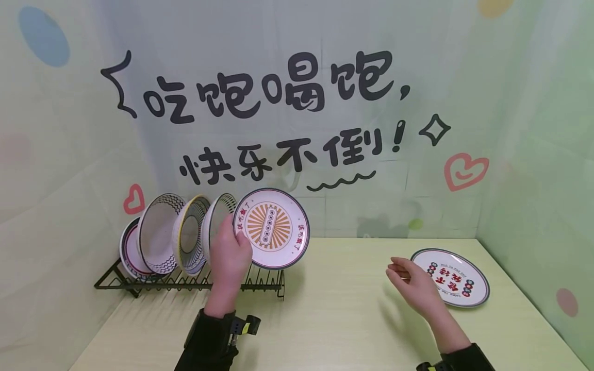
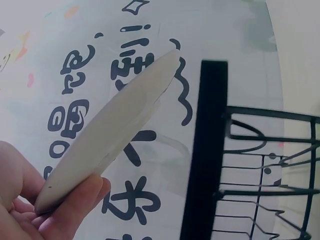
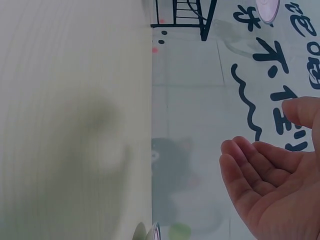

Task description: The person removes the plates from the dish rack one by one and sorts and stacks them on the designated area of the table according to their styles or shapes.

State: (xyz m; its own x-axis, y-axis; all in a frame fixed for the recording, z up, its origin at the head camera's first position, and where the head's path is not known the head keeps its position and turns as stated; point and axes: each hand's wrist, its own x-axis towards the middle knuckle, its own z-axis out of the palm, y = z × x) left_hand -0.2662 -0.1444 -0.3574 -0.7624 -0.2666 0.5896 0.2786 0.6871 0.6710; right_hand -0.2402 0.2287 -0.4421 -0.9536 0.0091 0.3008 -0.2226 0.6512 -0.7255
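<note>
In the head view my left hand (image 1: 230, 253) pinches the left edge of a round plate (image 1: 291, 247), white with a dark rim and an orange sunburst print. The plate is raised, face toward me, in front of the right end of a black wire dish rack (image 1: 274, 281). Edge-on in the left wrist view, the plate (image 2: 117, 127) lies between thumb and fingers, beside the rack's black end (image 2: 207, 150). My right hand (image 1: 415, 286) holds nothing; its fingers are relaxed, near a white plate (image 1: 473, 278) with red lettering on the table's right side.
Standing on edge in the rack are a pink-toned plate (image 1: 127, 247) and several patterned bowls, among them a yellow-rimmed bowl (image 1: 178, 234). The pale wooden table (image 1: 334, 319) meets a printed cloth backdrop (image 1: 343, 216) at the back and a greenish side cloth (image 1: 538, 216) on the right.
</note>
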